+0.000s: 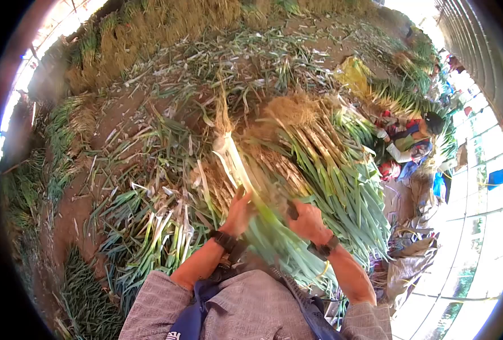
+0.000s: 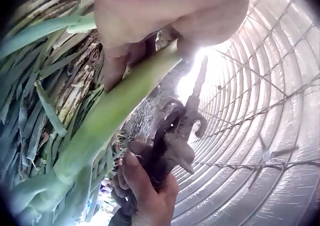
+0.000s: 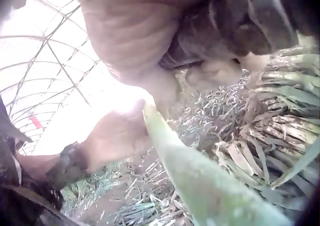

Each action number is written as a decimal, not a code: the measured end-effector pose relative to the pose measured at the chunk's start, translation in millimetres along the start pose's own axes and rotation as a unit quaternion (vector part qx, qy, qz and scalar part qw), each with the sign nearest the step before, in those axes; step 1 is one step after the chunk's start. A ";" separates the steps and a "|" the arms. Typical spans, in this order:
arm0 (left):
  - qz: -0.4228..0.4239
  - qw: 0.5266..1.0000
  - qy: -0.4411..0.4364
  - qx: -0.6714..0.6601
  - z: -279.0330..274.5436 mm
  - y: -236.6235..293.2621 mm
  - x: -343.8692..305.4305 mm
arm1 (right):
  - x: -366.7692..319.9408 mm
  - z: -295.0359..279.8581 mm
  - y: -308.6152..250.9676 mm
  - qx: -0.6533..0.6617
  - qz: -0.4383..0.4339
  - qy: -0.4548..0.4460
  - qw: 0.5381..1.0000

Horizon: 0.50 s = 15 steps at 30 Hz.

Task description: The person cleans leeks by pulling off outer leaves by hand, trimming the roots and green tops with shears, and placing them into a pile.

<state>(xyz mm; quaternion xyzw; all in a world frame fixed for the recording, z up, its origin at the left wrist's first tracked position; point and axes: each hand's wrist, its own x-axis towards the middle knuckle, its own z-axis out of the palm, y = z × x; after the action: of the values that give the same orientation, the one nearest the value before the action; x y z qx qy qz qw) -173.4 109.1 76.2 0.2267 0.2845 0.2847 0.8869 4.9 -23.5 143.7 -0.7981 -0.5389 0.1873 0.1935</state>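
A leek with white stalk and hairy roots (image 1: 234, 164) slants across the middle of the head view, roots pointing away. The left hand (image 1: 238, 215) grips its stalk; in the left wrist view, that hand (image 2: 170, 15) has its fingers curled round the pale green stalk (image 2: 120, 93). The right hand (image 1: 310, 221), just right of the leaves, is closed round a dark tool (image 1: 292, 211). This tool (image 2: 175, 136) looks rough and hooked in the left wrist view. In the right wrist view the right hand (image 3: 135, 30) holds its dark handle (image 3: 220, 30), near the leek (image 3: 195, 181).
Bundled leeks (image 1: 331, 164) lie to the right, more leeks (image 1: 166, 226) to the left. Trimmed leaves litter the soil (image 1: 121, 107). Another person (image 1: 416, 141) sits at the right, beyond the bundles. A yellow bag (image 1: 353, 76) lies further back.
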 end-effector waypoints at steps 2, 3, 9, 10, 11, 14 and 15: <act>0.013 0.999 -0.029 0.023 -4.6 3.4 -0.8 | 6.0 -15.9 -15.6 0.008 -0.018 -0.013 1.000; 0.021 0.999 -0.028 0.025 -6.8 2.9 -0.6 | 8.8 -19.7 -22.9 0.020 -0.029 -0.033 0.999; 0.022 1.000 -0.012 -0.007 4.9 8.7 -8.5 | 22.2 -34.9 -42.3 0.018 -0.085 0.009 0.996; 0.021 1.000 -0.012 -0.006 3.5 11.3 -7.9 | 20.3 -37.7 -45.5 0.023 -0.082 -0.004 0.996; 0.037 0.999 -0.019 0.006 -0.2 15.9 -7.2 | 19.9 -38.6 -44.1 0.026 -0.078 -0.004 0.997; 0.059 0.998 -0.016 0.010 -10.0 36.8 0.8 | 10.4 -39.3 -23.9 0.035 -0.037 -0.013 0.999; 0.078 0.997 -0.009 0.004 -11.5 46.3 5.4 | 2.3 -40.8 -14.1 0.038 -0.036 -0.018 0.999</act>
<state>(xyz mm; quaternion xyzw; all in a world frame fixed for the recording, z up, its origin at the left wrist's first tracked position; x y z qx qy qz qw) -194.5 149.3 91.9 0.2541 0.2586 0.3498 0.8638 15.4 -20.9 185.6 -0.7672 -0.5629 0.2146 0.2204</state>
